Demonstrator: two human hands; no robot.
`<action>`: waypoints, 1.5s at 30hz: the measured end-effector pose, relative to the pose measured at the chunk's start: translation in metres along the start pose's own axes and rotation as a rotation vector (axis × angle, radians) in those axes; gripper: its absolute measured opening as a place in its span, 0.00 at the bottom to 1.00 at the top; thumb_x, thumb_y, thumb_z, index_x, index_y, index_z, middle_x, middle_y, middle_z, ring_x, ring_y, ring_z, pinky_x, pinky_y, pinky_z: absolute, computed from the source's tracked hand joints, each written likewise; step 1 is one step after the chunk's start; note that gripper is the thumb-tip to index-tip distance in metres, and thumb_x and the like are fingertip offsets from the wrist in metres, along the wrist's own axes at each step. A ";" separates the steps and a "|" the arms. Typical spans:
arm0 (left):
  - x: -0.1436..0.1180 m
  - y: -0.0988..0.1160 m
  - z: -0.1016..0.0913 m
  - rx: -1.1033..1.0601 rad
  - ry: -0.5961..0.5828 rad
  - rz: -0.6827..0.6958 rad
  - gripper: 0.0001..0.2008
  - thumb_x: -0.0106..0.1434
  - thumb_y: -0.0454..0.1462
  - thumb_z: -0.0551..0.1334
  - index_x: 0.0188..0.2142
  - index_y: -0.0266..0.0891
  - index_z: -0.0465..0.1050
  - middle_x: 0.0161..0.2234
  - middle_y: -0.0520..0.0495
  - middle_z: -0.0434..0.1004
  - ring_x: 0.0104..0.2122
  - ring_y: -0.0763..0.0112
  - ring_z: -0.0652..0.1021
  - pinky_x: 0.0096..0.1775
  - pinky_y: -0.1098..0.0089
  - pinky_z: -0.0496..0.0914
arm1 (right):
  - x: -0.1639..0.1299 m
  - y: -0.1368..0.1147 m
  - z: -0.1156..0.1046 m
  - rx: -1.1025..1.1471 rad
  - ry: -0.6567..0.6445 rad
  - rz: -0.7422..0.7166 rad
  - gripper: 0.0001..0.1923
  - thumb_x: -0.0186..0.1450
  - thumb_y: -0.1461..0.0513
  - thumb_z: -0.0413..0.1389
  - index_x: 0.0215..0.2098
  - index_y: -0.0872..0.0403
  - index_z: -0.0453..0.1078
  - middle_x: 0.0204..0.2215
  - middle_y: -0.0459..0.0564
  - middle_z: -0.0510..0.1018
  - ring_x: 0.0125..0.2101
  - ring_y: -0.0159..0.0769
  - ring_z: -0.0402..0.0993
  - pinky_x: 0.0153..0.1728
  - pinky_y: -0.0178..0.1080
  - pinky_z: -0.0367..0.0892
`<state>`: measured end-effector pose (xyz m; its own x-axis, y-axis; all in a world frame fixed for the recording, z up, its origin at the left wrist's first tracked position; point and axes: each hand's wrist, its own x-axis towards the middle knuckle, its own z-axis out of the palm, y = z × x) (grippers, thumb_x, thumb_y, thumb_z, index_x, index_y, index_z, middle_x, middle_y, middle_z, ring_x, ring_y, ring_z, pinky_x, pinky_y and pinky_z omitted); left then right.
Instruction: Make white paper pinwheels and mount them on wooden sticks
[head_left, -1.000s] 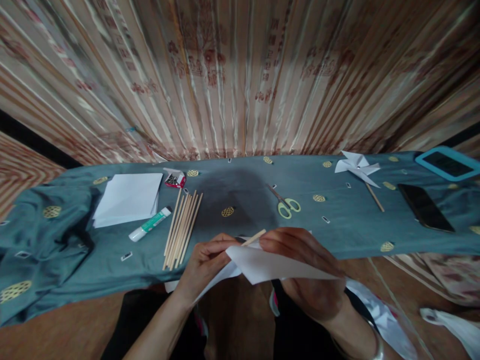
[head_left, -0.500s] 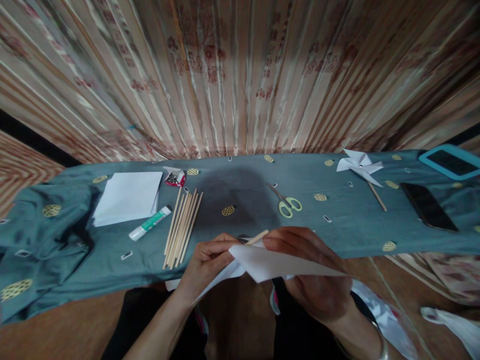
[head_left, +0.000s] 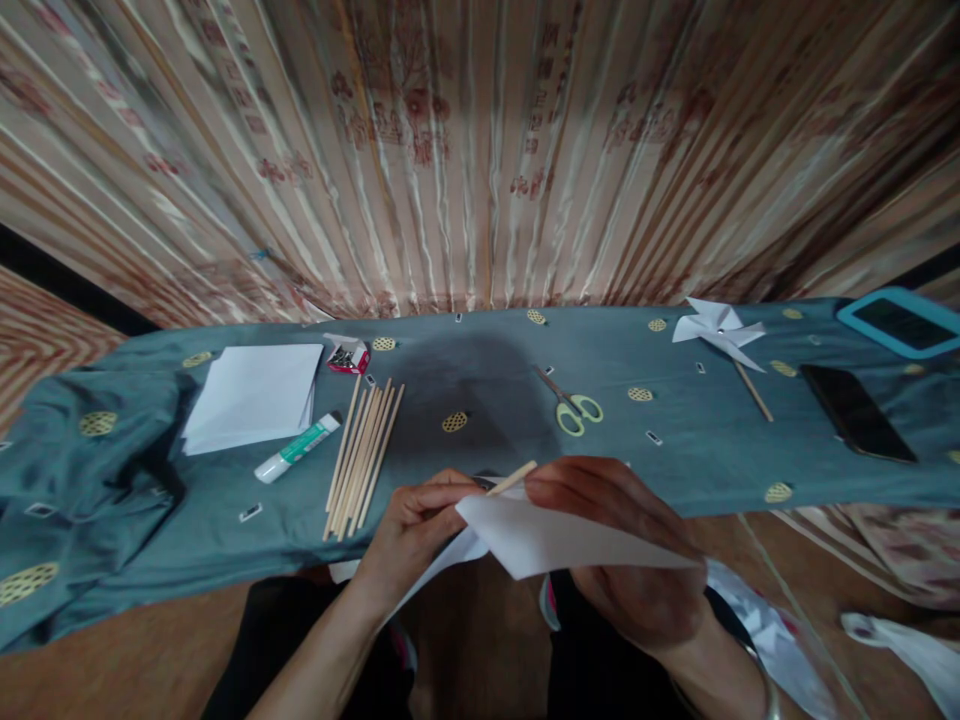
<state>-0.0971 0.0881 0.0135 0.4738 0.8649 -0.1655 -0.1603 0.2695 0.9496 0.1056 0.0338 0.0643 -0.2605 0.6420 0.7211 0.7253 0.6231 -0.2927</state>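
Just off the table's near edge, my left hand (head_left: 420,525) pinches the left side of a white paper pinwheel (head_left: 555,540). My right hand (head_left: 626,540) is closed around the right side, with its fingers behind and above a paper blade. The tip of a wooden stick (head_left: 514,478) pokes out between the two hands, against the paper. The paper and hands hide the rest of that stick and the pinwheel's centre. Left of my hands lies a bundle of several wooden sticks (head_left: 365,460). Green-handled scissors (head_left: 576,412) rest beyond my right hand.
On the blue-green cloth (head_left: 495,375) lie a stack of white paper (head_left: 255,395), a glue stick (head_left: 298,448) and a small red box of pins (head_left: 347,355). To the right are a finished-looking pinwheel (head_left: 721,335), a black phone (head_left: 857,412) and a blue-framed tablet (head_left: 904,322).
The paper between my hands has tipped slightly downward at its front. Both hands keep nearly the same place and hold.
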 end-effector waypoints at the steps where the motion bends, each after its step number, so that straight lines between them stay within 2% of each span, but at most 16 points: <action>1: 0.000 -0.001 -0.001 -0.005 -0.008 0.000 0.13 0.52 0.48 0.70 0.31 0.43 0.84 0.30 0.46 0.73 0.27 0.72 0.70 0.27 0.74 0.63 | 0.000 0.000 0.000 0.000 -0.001 0.003 0.15 0.68 0.68 0.49 0.53 0.54 0.67 0.39 0.52 0.82 0.44 0.38 0.77 0.43 0.41 0.76; 9: 0.000 -0.001 -0.001 0.029 0.008 -0.012 0.16 0.50 0.50 0.70 0.30 0.42 0.84 0.28 0.46 0.72 0.27 0.71 0.70 0.28 0.73 0.64 | 0.002 0.000 -0.002 -0.013 -0.031 -0.001 0.15 0.68 0.66 0.50 0.53 0.54 0.68 0.39 0.52 0.82 0.42 0.38 0.77 0.42 0.41 0.76; 14: 0.000 0.002 0.001 0.067 0.036 0.010 0.15 0.50 0.49 0.70 0.26 0.39 0.84 0.26 0.45 0.71 0.26 0.71 0.70 0.28 0.71 0.64 | 0.004 0.002 0.003 0.017 0.022 0.029 0.15 0.65 0.69 0.52 0.49 0.52 0.71 0.37 0.49 0.83 0.41 0.37 0.78 0.42 0.40 0.76; 17: 0.000 0.003 0.002 0.092 0.044 0.004 0.12 0.51 0.46 0.70 0.26 0.39 0.84 0.26 0.45 0.71 0.25 0.72 0.69 0.27 0.72 0.63 | 0.006 0.004 0.007 0.106 0.044 0.142 0.10 0.65 0.68 0.53 0.42 0.51 0.73 0.34 0.47 0.82 0.36 0.34 0.79 0.37 0.37 0.76; 21: -0.001 0.003 0.004 0.088 0.062 -0.053 0.08 0.51 0.42 0.70 0.28 0.41 0.84 0.29 0.44 0.75 0.26 0.71 0.71 0.27 0.73 0.62 | 0.006 0.009 0.011 0.297 0.002 0.415 0.02 0.64 0.64 0.58 0.34 0.53 0.73 0.27 0.44 0.80 0.26 0.30 0.75 0.26 0.31 0.70; 24: -0.002 0.004 0.005 0.106 0.059 -0.051 0.08 0.51 0.42 0.70 0.25 0.40 0.82 0.24 0.48 0.72 0.23 0.74 0.67 0.25 0.74 0.61 | 0.004 0.016 0.015 0.468 -0.060 0.610 0.04 0.63 0.62 0.59 0.31 0.55 0.74 0.22 0.42 0.76 0.21 0.27 0.69 0.20 0.28 0.63; 27: -0.005 0.005 0.005 0.149 0.043 -0.028 0.13 0.52 0.43 0.69 0.18 0.39 0.79 0.19 0.51 0.67 0.20 0.76 0.63 0.23 0.75 0.60 | 0.001 0.025 0.019 0.621 -0.122 0.735 0.10 0.61 0.58 0.60 0.27 0.56 0.73 0.18 0.41 0.71 0.18 0.25 0.63 0.18 0.28 0.59; 30: -0.010 0.006 0.003 0.216 0.040 -0.013 0.15 0.53 0.44 0.69 0.16 0.39 0.78 0.18 0.50 0.66 0.20 0.76 0.64 0.22 0.75 0.60 | 0.000 0.031 0.022 0.727 -0.186 0.786 0.13 0.60 0.55 0.61 0.25 0.57 0.72 0.17 0.41 0.69 0.18 0.25 0.61 0.19 0.29 0.58; 33: -0.016 0.007 0.001 0.293 0.058 0.016 0.12 0.55 0.43 0.67 0.22 0.39 0.81 0.21 0.49 0.67 0.21 0.75 0.66 0.22 0.76 0.61 | -0.002 0.034 0.026 0.788 -0.227 0.823 0.13 0.59 0.55 0.62 0.25 0.57 0.72 0.18 0.42 0.69 0.19 0.26 0.61 0.20 0.30 0.57; 37: -0.022 0.004 -0.002 0.375 0.076 0.059 0.10 0.57 0.42 0.65 0.28 0.39 0.83 0.24 0.48 0.70 0.24 0.73 0.69 0.25 0.74 0.64 | -0.003 0.032 0.032 0.792 -0.220 0.875 0.14 0.56 0.53 0.63 0.24 0.56 0.72 0.18 0.43 0.70 0.20 0.27 0.62 0.22 0.31 0.59; 45: -0.027 -0.003 -0.013 0.478 0.109 0.133 0.09 0.59 0.40 0.64 0.33 0.42 0.83 0.30 0.45 0.76 0.36 0.63 0.74 0.43 0.66 0.67 | -0.002 0.026 0.045 0.809 -0.189 0.967 0.12 0.52 0.53 0.65 0.26 0.54 0.75 0.21 0.44 0.75 0.22 0.29 0.65 0.23 0.32 0.61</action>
<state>-0.1206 0.0689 0.0117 0.3788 0.9247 -0.0380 0.2134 -0.0473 0.9758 0.0962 0.0684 0.0274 0.0197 0.9966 -0.0797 0.0938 -0.0813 -0.9923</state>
